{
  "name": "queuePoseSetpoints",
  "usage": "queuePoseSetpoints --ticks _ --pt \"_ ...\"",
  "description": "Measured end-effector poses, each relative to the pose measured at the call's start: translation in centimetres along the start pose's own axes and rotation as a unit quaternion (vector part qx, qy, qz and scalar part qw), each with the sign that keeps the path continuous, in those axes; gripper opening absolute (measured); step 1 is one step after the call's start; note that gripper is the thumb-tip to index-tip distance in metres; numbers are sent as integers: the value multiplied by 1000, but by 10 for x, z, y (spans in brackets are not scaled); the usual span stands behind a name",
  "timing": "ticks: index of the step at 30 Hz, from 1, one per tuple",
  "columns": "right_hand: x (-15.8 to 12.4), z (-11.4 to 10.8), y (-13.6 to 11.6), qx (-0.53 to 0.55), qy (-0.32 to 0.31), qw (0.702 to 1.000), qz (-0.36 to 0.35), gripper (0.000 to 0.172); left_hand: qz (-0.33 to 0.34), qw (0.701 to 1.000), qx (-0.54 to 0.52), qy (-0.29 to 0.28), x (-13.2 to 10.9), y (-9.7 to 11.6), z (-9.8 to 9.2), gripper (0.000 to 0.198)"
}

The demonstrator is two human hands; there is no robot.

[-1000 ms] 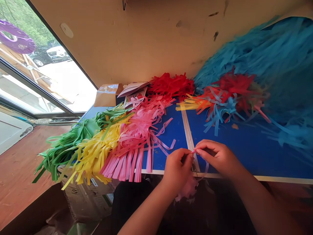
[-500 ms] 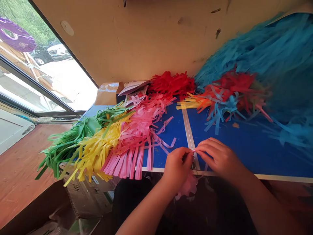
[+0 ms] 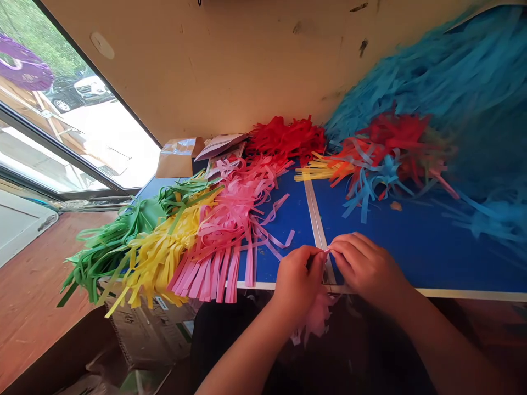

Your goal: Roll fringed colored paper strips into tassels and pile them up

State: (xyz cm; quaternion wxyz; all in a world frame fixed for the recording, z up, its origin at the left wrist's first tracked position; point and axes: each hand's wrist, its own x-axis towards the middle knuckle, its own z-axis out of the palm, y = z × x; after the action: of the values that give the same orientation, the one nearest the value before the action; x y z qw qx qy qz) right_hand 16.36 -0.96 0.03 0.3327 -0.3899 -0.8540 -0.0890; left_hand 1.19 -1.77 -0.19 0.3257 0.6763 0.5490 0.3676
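Note:
My left hand (image 3: 298,282) and my right hand (image 3: 368,269) meet above the table's front edge, both closed in a pinch. Between their fingertips is the thin twisted top of a pink paper tassel (image 3: 317,315). Its loose strips hang below my left hand, over my dark lap. Just left of my hands lie fringed pink paper tassels (image 3: 226,219), some strips drooping over the edge. Beside them are yellow tassels (image 3: 164,252) and, farther left, green tassels (image 3: 138,222). My fingers partly hide the twisted section.
Red tassels (image 3: 286,137) lie against the wall, with a mixed-colour tassel bunch (image 3: 382,148) to their right. A large blue strip pile (image 3: 444,93) fills the right back. Envelopes (image 3: 179,156) rest at the back left. A cardboard box (image 3: 148,329) stands below the blue table (image 3: 411,247).
Both hands stay together on the pink tassel; the right fingers have shifted slightly at the twist. The hanging strips sway a little lower. The whole view has drifted slightly.

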Motion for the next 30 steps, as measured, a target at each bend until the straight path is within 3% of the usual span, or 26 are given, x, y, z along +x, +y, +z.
queuePoseSetpoints --ticks 4,9,21,25,30 --pt "0 -2 0 33 -5 999 7 13 -14 1000 3 -9 0 1 0 12" --pt "1 -1 -1 54 -53 997 -14 16 9 1000 -1 -27 -1 0 -1 13" --pt "5 -3 1 3 20 995 93 13 -22 999 27 -13 1 5 -2 13" --pt "8 -8 2 126 -20 981 144 12 -36 999 7 -32 1 8 -4 11" --pt "11 -15 4 293 -107 927 207 11 -19 998 9 -55 -1 9 -7 11"
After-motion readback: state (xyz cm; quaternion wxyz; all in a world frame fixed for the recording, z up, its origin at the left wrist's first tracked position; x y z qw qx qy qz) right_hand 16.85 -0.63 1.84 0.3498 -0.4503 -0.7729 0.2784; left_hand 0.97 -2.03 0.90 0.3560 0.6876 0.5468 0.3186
